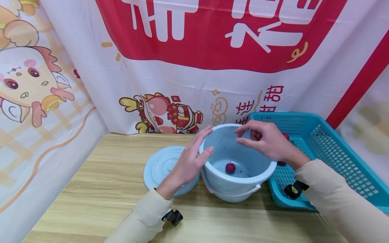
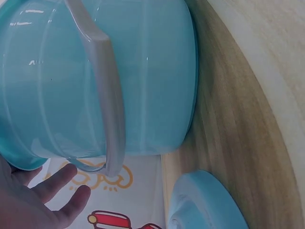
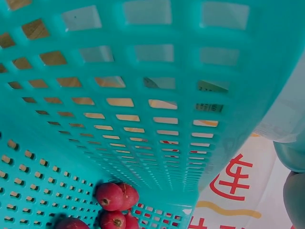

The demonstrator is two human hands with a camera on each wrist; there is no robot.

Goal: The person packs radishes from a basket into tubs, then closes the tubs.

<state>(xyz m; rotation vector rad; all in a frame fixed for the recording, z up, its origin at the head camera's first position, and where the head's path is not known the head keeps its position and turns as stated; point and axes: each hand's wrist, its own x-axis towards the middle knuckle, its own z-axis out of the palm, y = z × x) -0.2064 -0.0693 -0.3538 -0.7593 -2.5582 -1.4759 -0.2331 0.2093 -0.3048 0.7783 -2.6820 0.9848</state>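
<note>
A light blue bucket (image 1: 237, 185) with a pale handle (image 2: 112, 100) stands upright on the table. One red radish (image 1: 230, 168) lies on its inside bottom. My left hand (image 1: 192, 158) rests at the bucket's left rim, fingers extended along the outside and thumb over the edge. Above the bucket's right side hovers my right hand (image 1: 264, 138), its fingers loosely bent, thumb and forefinger apart, with nothing seen between them. A teal basket (image 3: 167, 67) beside the bucket holds several red radishes (image 3: 112, 196), partly hidden by the right arm in the head view.
The bucket's round blue lid (image 1: 161, 163) lies on the wooden table (image 1: 100, 189), left of the bucket and partly under the left hand. Printed cloth (image 1: 182, 81) hangs along the table's back and sides. The basket (image 1: 349, 155) takes up the table's right part.
</note>
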